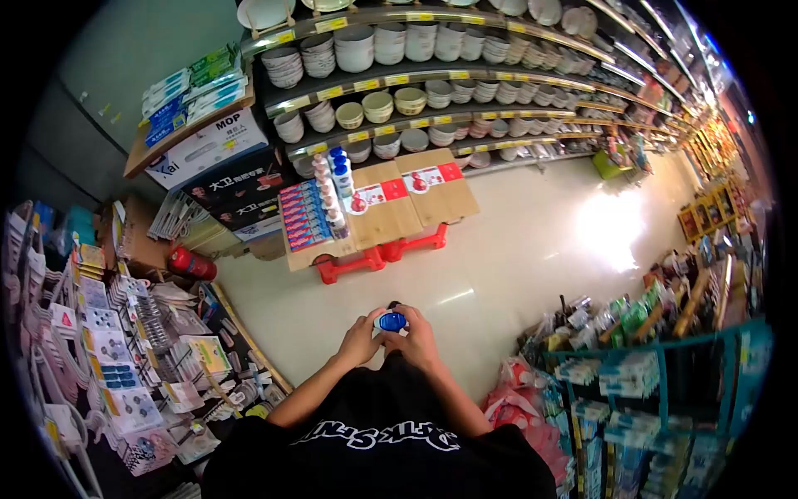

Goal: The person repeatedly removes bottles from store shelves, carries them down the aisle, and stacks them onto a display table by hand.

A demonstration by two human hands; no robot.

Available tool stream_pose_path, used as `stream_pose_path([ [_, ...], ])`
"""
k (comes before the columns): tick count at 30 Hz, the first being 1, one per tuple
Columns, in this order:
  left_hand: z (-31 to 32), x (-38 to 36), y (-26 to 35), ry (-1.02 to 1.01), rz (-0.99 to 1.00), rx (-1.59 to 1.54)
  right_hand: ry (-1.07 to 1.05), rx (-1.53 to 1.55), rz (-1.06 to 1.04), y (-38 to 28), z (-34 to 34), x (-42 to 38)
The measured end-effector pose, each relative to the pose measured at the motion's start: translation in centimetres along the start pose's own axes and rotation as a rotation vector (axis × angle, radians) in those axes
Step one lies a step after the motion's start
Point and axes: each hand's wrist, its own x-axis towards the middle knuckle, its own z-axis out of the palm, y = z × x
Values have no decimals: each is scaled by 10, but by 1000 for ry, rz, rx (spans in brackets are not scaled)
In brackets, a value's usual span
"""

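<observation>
In front of my chest I hold a white bottle with a blue cap (pixel 391 322), seen from above. My left hand (pixel 359 341) wraps its left side and my right hand (pixel 419 341) grips the right side, fingers closed around it. Beyond my hands stands a low wooden table (pixel 386 223). On its left part lie rows of toothpaste boxes (pixel 304 218), beside a line of pale bottles (pixel 327 198). Blue-capped bottles (pixel 341 170) stand at the far end of that line. Red-and-white printed sheets (pixel 378 197) lie on the wood.
Shelves of stacked bowls (pixel 355 51) run along the back. Cartons (pixel 220 150) are piled at the left, near a red fire extinguisher (pixel 191 263). Hanging goods (pixel 133 407) line my left side; a teal rack (pixel 657 353) and pink bags (pixel 511 399) are at my right.
</observation>
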Motion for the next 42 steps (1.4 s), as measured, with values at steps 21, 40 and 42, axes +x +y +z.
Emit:
stream_pose_path([
  [21,-110,369,-155,-119,-614,-1112,-28,-91,150,107,137,421],
  [40,-164,483,-241,-248,-829,-1074,-55,-46,329,195,243,531],
  [42,-170,483,-229,-302,-865,-1072,-14,-15,340,208,254,524],
])
